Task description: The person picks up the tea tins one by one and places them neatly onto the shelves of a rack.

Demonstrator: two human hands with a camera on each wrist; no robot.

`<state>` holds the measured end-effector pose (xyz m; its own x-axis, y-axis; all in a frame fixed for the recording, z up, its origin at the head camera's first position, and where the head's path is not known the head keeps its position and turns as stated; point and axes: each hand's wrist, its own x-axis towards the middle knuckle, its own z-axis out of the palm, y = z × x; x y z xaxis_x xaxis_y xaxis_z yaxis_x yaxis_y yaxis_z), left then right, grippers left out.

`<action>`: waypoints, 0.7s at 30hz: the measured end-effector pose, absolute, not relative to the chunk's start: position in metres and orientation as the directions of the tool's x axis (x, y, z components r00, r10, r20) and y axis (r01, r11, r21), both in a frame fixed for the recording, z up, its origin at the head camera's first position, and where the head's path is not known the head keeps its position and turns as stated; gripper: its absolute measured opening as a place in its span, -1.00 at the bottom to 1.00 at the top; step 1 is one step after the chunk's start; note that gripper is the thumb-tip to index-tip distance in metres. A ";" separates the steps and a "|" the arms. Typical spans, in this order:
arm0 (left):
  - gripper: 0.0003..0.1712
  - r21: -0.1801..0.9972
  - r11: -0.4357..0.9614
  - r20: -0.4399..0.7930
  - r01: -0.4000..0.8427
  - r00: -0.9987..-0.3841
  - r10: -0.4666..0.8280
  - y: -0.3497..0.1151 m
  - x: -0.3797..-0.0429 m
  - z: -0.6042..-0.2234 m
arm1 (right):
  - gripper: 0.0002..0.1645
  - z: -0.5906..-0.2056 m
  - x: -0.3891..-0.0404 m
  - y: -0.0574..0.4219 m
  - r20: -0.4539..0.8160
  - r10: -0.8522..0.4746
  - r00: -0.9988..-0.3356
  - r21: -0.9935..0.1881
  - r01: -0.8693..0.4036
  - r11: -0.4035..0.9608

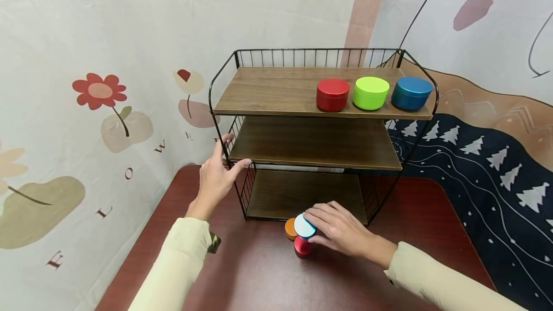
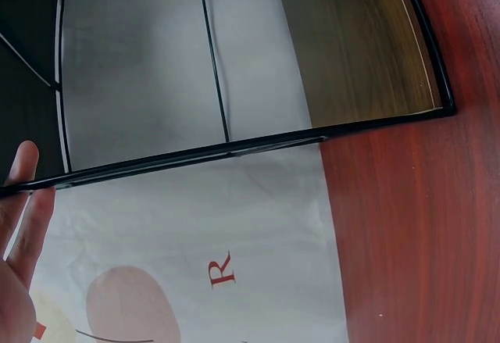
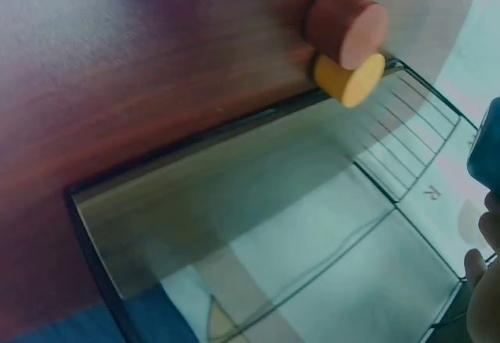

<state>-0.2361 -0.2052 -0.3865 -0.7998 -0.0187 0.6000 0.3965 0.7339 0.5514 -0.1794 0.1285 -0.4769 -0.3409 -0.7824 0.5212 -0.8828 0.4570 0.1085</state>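
Observation:
A three-tier shelf rack [image 1: 276, 90] with wooden boards and black wire sides stands on the table. My left hand [image 1: 214, 176] grips its left side frame near the middle board, thumb in front; in the left wrist view, fingers [image 2: 30, 226] lie around the black rail. Before the bottom board, my right hand [image 1: 339, 229] holds a round blue tin [image 1: 304, 226], its lid bright with glare. The right wrist view shows this blue tin [image 3: 488, 151] raised off the table. Just beyond and below it are an orange tin [image 1: 290, 229] and a red tin [image 1: 303, 247], side by side on the table.
On the top board's right half stand a larger red tin [image 1: 332, 95], a green tin [image 1: 370, 93] and a blue one [image 1: 412, 93] in a row. Printed cloth [image 1: 142, 37] hangs behind and beside the reddish-brown table [image 1: 259, 277]. A low wire rail edges the top board.

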 end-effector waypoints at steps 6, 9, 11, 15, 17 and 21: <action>-0.14 0.549 0.738 0.593 0.392 -0.805 -0.013 -0.206 -0.236 -0.386 | -0.29 -0.455 -0.178 0.126 0.575 -0.767 -0.285 0.137 -0.890 0.434; -0.13 0.553 0.737 0.592 0.390 -0.806 -0.017 -0.206 -0.236 -0.386 | -0.26 -0.442 -0.179 0.125 0.592 -0.764 -0.255 0.163 -0.891 0.424; -0.13 0.552 0.736 0.593 0.391 -0.805 -0.018 -0.206 -0.236 -0.386 | -0.23 -0.433 -0.181 0.124 0.597 -0.767 -0.236 0.186 -0.889 0.419; -0.12 0.549 0.737 0.598 0.394 -0.801 -0.017 -0.206 -0.235 -0.385 | -0.20 -0.415 -0.184 0.122 0.617 -0.763 -0.192 0.226 -0.885 0.406; -0.13 0.546 0.739 0.600 0.395 -0.800 -0.015 -0.206 -0.235 -0.386 | -0.22 -0.406 -0.187 0.121 0.635 -0.754 -0.170 0.236 -0.886 0.399; -0.14 0.544 0.740 0.599 0.395 -0.801 -0.012 -0.206 -0.236 -0.386 | -0.28 -0.391 -0.190 0.120 0.657 -0.739 -0.148 0.244 -0.886 0.395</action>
<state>-0.2358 -0.2055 -0.3859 -0.8010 -0.0122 0.5985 0.3951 0.7404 0.5438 -0.1899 0.1201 -0.3910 -0.1481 -0.7388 0.6575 -0.8859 0.3946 0.2437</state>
